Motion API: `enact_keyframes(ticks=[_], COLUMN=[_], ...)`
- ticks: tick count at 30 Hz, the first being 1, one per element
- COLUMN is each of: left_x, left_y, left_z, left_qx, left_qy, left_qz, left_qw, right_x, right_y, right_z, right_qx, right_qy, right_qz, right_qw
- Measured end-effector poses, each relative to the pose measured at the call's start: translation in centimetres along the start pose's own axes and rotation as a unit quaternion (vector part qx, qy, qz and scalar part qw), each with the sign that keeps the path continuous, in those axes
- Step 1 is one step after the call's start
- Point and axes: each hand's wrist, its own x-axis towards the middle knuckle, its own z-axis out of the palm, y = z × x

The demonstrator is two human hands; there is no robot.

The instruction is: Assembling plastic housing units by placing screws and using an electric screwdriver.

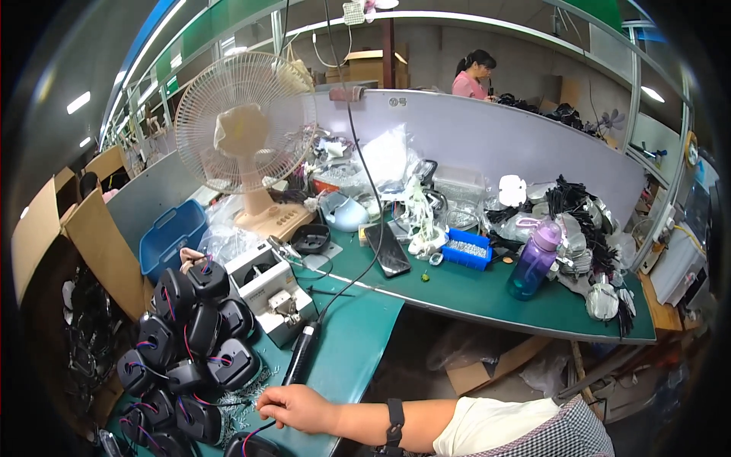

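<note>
Head view of a work table (350,343), with the right hand (297,407) entering from the lower right and resting its forearm across the near part of the scene. A black corded tool (301,356) is standing out just beyond the knuckles; its long axis is running steeply from upper right to lower left, the end with the cord (358,279) pointing up and away from the hand and the opposite end pointing down toward it, where the hand is hiding the tip. The tool is appearing slender and cylindrical, with a pale sheen along its side. The grip is forming a narrow curl, fingers bent palm-down; a dark lead (263,428) is emerging below the fingertips and running down leftward to a black housing (247,448), which the lower edge is cutting off. Whether the grip is pinching this lead or touching the tool, one cannot tell. To the left, a cluster of rounded black housings (204,329) is lying piled at varied angles, red and blue wires trailing from their openings. A white machine (272,297) is sitting just beyond the tool, and small metallic pieces (259,385) are lying scattered between the cluster and the hand.
</note>
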Motion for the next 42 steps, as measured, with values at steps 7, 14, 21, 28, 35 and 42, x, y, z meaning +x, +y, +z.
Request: enact_keyframes(ticks=[7,14,21,28,35,42], left_x=[0.1,-0.6,-0.5,-0.9,-1.9,-2.2], left_y=[-0.3,-0.7,-1.8,-1.5,-1.1,-0.9], left_z=[-0.5,-0.8,-1.9,-1.6,-1.0,-0.5], left_qx=[-0.011,0.015,0.031,0.032,0.04,0.038], left_qy=[-0.04,-0.029,-0.06,-0.03,-0.084,-0.084], left_qz=[0.013,0.049,0.084,0.065,0.094,0.066], left_qw=[0.999,0.998,0.994,0.997,0.991,0.994], right_x=[-0.8,-2.2,-5.8,-7.8,-8.6,-9.1], right_y=[1.0,0.3,-2.4,-3.0,-3.4,-3.9], right_z=[0.3,0.8,-0.1,-0.9,-1.7,-2.9], right_qx=[-0.024,-0.016,-0.026,-0.032,-0.031,-0.025], right_qy=[-0.017,-0.02,0.01,0.019,0.034,0.029], right_qz=[-0.014,-0.072,-0.08,-0.091,-0.099,-0.093], right_qw=[0.999,0.997,0.996,0.995,0.994,0.995])
